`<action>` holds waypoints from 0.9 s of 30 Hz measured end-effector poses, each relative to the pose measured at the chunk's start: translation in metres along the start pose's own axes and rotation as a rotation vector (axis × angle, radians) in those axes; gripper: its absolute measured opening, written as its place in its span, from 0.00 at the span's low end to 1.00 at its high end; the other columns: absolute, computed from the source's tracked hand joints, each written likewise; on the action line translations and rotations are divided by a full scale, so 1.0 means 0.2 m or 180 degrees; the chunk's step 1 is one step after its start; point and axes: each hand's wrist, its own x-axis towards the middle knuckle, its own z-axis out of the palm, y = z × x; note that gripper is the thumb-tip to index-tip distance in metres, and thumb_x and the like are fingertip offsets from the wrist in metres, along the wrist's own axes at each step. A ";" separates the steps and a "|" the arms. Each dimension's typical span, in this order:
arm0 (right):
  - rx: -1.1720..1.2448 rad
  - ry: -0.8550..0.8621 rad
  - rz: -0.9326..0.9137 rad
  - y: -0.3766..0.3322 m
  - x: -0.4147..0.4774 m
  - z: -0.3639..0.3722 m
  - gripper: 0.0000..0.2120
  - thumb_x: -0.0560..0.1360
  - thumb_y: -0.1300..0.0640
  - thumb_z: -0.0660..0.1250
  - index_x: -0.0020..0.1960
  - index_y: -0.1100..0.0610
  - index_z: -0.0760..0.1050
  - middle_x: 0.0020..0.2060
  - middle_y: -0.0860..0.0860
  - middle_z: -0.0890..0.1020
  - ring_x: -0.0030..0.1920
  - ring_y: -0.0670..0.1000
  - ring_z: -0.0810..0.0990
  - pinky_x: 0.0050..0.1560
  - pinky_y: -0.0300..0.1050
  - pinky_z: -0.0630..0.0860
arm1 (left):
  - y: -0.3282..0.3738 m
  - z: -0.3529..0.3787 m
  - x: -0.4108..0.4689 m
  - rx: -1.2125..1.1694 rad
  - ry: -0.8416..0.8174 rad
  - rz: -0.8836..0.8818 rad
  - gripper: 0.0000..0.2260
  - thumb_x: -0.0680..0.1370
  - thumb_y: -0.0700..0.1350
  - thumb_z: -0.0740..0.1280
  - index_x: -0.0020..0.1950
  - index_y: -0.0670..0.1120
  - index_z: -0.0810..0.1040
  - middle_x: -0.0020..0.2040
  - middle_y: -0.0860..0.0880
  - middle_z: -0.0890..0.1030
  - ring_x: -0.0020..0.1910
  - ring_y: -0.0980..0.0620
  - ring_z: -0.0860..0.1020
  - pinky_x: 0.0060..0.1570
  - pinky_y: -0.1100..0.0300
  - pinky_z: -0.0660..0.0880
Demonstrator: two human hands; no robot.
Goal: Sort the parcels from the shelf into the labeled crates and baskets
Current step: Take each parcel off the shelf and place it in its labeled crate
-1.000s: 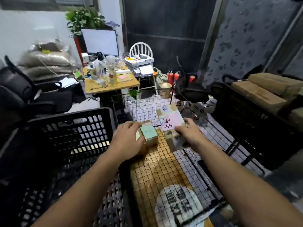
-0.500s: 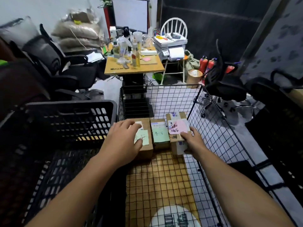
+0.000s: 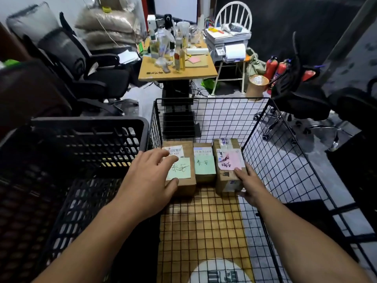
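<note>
Resting flat on the floor of the wire basket (image 3: pixel 212 98), the pink-note parcel (image 3: pixel 226 160) now closes a row of three (one second ago it was tilted in the air). The right hand (image 3: pixel 250 185) grips its near end. The left hand (image 3: pixel 149 180) lies loosely spread on the left parcel (image 3: pixel 186 186), holding nothing. A black crate (image 3: pixel 89 123) stands just left of the basket.

Brown parcel (image 3: pixel 224 180) — pink note (image 3: pixel 231 161), black basket (image 3: pixel 212 98)
</note>
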 end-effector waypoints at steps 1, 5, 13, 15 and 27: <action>-0.0084 0.0038 -0.0115 -0.02 0.00 0.02 0.28 0.82 0.57 0.66 0.78 0.43 0.62 0.59 0.50 0.81 0.50 0.53 0.83 0.41 0.50 0.78 | 0.00 0.00 0.00 0.0021 0.0004 0.0012 0.27 0.80 0.59 0.61 0.77 0.55 0.62 0.76 0.55 0.63 0.76 0.53 0.57 0.77 0.52 0.49; -0.0691 0.0286 -0.0559 -0.06 0.02 0.05 0.25 0.83 0.57 0.65 0.78 0.48 0.65 0.61 0.53 0.80 0.47 0.50 0.82 0.38 0.46 0.77 | 0.00 -0.01 -0.01 0.0055 0.0005 0.0020 0.26 0.80 0.59 0.61 0.77 0.55 0.63 0.76 0.56 0.63 0.76 0.54 0.57 0.76 0.54 0.47; -0.1878 0.1123 -0.1079 -0.08 -0.10 0.09 0.27 0.83 0.47 0.62 0.80 0.53 0.61 0.71 0.57 0.70 0.60 0.57 0.74 0.52 0.49 0.72 | 0.00 -0.01 -0.02 0.0046 0.0039 0.0014 0.24 0.80 0.57 0.60 0.76 0.55 0.64 0.75 0.57 0.64 0.76 0.54 0.57 0.77 0.52 0.44; -0.2096 0.1169 -0.1233 -0.10 -0.15 0.10 0.26 0.84 0.47 0.61 0.79 0.53 0.62 0.71 0.56 0.69 0.61 0.57 0.74 0.54 0.51 0.74 | 0.01 -0.01 -0.02 0.0025 0.0100 0.0010 0.23 0.81 0.56 0.59 0.75 0.55 0.65 0.74 0.57 0.66 0.75 0.55 0.59 0.77 0.52 0.45; -0.4488 0.1194 -0.1739 -0.07 -0.80 0.09 0.24 0.84 0.40 0.54 0.76 0.50 0.63 0.70 0.53 0.72 0.68 0.53 0.71 0.68 0.55 0.72 | 0.02 -0.08 -0.11 -0.0181 0.0178 0.0541 0.22 0.81 0.54 0.60 0.76 0.53 0.66 0.72 0.52 0.70 0.71 0.48 0.65 0.75 0.50 0.58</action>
